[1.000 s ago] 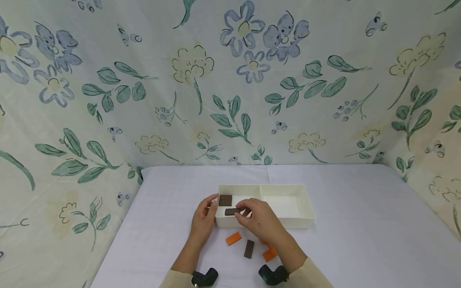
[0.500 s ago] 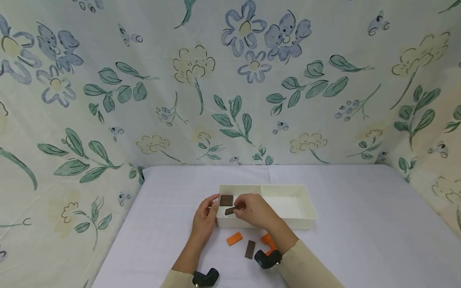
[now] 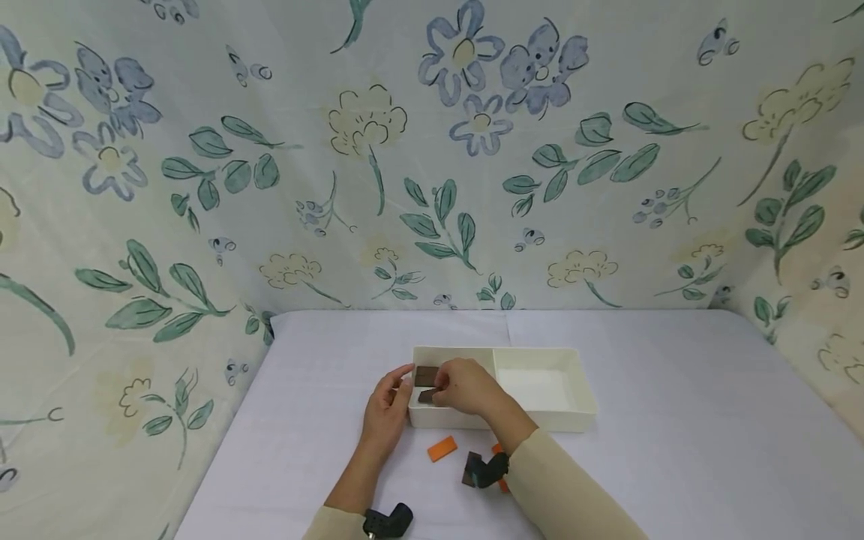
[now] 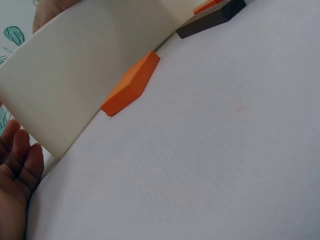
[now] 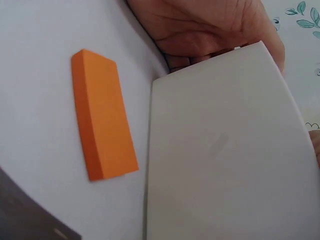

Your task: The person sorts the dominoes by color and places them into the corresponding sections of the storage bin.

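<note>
My right hand (image 3: 469,386) reaches into the left compartment of a white two-part box (image 3: 540,427) and pinches a dark brown block (image 3: 426,396). Its fingertips cover part of that block. Just behind, more dark brown block (image 3: 425,376) lies flat against the compartment's left side. My left hand (image 3: 385,416) rests against the box's left end, with fingers loosely bent in the left wrist view. An orange block (image 3: 442,448) lies on the cloth in front of the box; the right wrist view shows this orange block (image 5: 107,115) close to the box wall.
Another brown block (image 3: 469,478) and some orange blocks (image 3: 503,486) lie under the right wrist, partly hidden by its black wrist camera (image 3: 489,471). A divider (image 3: 495,364) splits the box. White cloth (image 3: 661,412) covers the table, and a floral curtain hangs behind.
My right hand has moved left and forward, turning the brown block and bringing it lower beside the other brown pieces. The right forearm now covers more of the loose blocks. My left hand stays put.
</note>
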Available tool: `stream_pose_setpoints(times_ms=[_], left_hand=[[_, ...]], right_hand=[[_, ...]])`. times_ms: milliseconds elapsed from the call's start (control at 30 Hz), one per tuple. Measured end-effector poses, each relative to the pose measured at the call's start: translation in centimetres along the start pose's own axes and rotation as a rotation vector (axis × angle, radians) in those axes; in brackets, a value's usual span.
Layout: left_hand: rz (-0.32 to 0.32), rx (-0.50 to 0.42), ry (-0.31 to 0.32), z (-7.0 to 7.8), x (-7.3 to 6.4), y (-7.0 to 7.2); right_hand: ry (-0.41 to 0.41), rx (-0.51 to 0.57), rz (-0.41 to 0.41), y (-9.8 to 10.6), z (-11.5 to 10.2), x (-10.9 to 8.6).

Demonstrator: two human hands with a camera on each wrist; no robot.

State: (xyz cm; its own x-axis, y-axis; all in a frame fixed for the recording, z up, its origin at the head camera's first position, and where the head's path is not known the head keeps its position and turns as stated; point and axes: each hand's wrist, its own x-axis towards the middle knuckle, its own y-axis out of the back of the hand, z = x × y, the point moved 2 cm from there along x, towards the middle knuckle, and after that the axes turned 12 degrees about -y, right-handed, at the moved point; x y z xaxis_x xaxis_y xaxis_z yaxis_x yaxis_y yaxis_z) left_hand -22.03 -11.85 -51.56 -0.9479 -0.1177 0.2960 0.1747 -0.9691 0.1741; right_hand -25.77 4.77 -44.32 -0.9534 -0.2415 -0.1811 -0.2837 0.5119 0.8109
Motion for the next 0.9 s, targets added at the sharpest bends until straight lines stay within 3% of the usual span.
stream_pose_setpoints(times_ms=[333, 767, 900], left_hand=[[-0.006, 0.014, 0.002, 0.11, 0.02, -0.16], [0.014, 0.009, 0.002, 0.30, -0.09, -0.08], [0.008, 0.018, -0.001, 0.23, 0.02, -0.03]], right_hand=[[-0.124, 0.045, 0.046, -0.55, 0.68, 0.76], [-0.089, 0.134, -0.006, -0.80, 0.84, 0.66], [-0.058, 0.199, -0.065, -0.92, 0.83, 0.71]])
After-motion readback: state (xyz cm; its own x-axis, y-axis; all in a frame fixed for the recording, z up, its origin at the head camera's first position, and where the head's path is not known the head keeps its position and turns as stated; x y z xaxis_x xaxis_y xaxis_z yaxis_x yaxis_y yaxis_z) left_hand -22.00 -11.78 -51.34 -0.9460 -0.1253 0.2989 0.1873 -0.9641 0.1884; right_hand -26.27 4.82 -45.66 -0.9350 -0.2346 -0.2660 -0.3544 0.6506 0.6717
